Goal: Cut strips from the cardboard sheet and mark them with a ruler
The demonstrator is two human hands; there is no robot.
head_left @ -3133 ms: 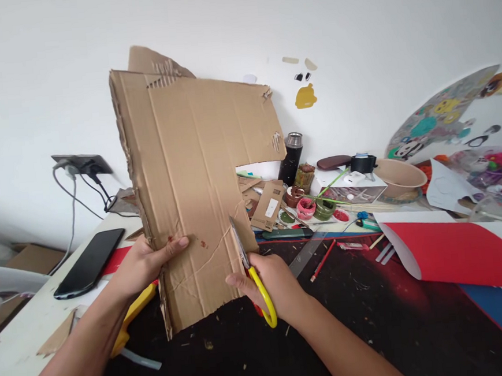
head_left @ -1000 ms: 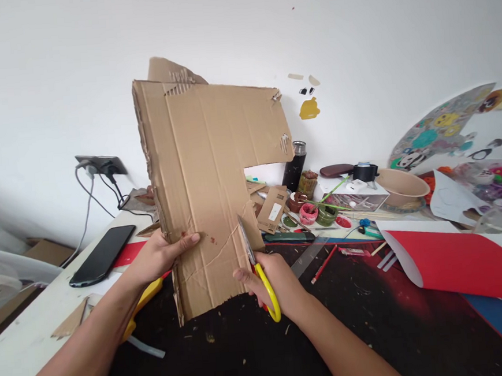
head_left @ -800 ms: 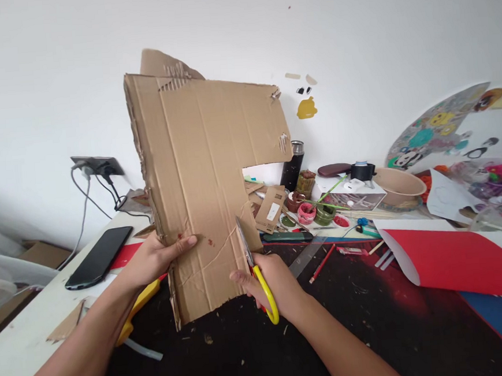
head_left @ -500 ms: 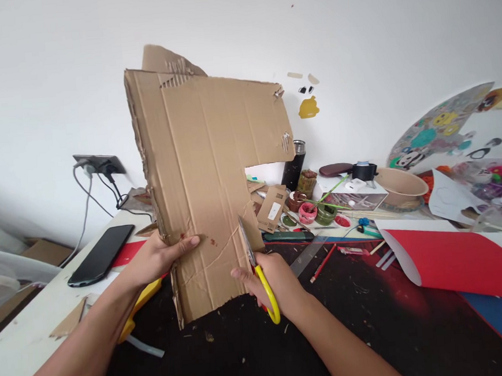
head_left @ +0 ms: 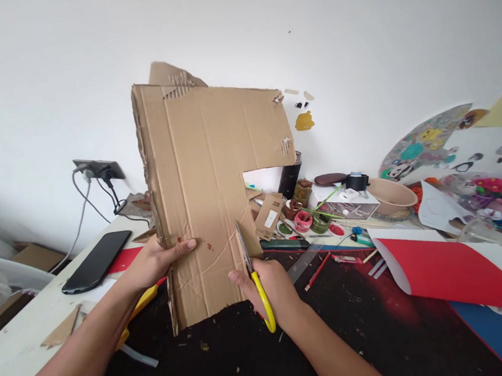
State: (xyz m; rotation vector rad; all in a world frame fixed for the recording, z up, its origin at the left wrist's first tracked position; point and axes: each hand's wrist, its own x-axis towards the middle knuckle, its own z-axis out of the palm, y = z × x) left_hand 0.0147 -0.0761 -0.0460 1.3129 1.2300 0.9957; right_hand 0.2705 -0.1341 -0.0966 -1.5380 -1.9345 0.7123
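A large brown cardboard sheet [head_left: 205, 157] stands upright above the desk, with a notch cut from its lower right side. My left hand [head_left: 161, 259] grips its lower left edge, thumb on the front and the other fingers hidden behind. In my right hand [head_left: 271, 285] are scissors [head_left: 263, 300] with yellow handles, the fingers closed around the loops. The blades point up and lie at the lower right part of the cardboard, beside a strip bent slightly away. One blade shows in front of the sheet; the other is mostly hidden.
Left lies a phone [head_left: 98, 261], with a yellow glue gun [head_left: 141, 304] partly behind my left forearm. Behind the cardboard stand paint jars [head_left: 302, 221] and a black bottle [head_left: 290, 176]. Red paper [head_left: 461, 264] curls at the right, near a red pencil [head_left: 317, 271] and a beige bowl [head_left: 390, 195].
The view has shifted slightly, so the cardboard and background sit lower in the picture. Both hands keep their hold, and the scissors stay at nearly the same place on the sheet.
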